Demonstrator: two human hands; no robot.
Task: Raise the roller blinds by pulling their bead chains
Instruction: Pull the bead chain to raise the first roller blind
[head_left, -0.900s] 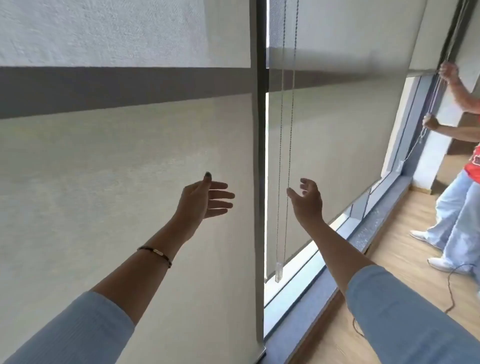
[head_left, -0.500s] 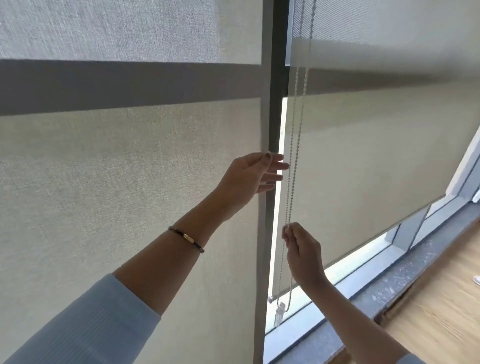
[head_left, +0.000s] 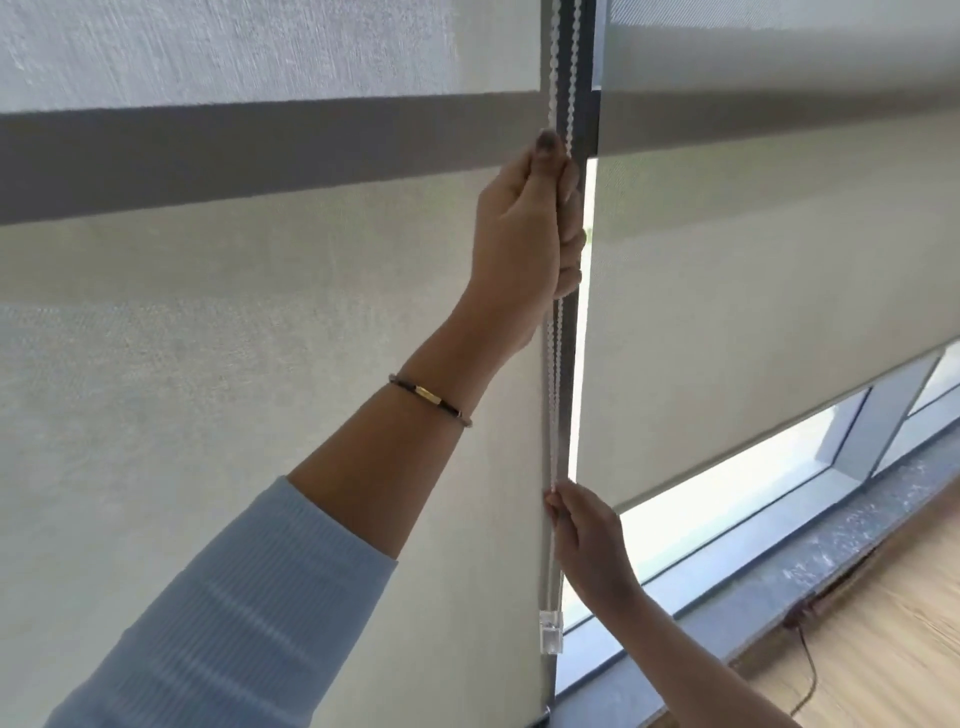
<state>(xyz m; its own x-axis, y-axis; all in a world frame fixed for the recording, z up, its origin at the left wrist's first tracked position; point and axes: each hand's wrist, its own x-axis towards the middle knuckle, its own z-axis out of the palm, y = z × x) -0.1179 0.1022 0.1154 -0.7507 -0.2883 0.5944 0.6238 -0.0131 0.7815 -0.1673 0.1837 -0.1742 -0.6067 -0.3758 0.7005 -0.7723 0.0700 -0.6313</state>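
A white bead chain (head_left: 555, 364) hangs as a double strand along the dark window frame, between two beige roller blinds. My left hand (head_left: 530, 228) grips the chain high up, fingers curled round it. Lower down, my right hand (head_left: 584, 540) pinches the same chain. A clear plastic weight (head_left: 551, 631) hangs at the chain's bottom loop. The left blind (head_left: 234, 389) reaches down to the lower edge of the view. The right blind (head_left: 753, 291) has its bottom edge raised above the window sill, showing a strip of glass.
A grey stone sill (head_left: 779, 582) runs below the window at the right. Wooden floor (head_left: 883, 649) lies beyond it, with a dark cable (head_left: 805, 670) trailing across. The dark frame post (head_left: 584, 78) stands between the blinds.
My left hand rose from the frame and closed round the chain high up. My right hand keeps its pinch on the chain, now lower in view. The view moved closer and left.
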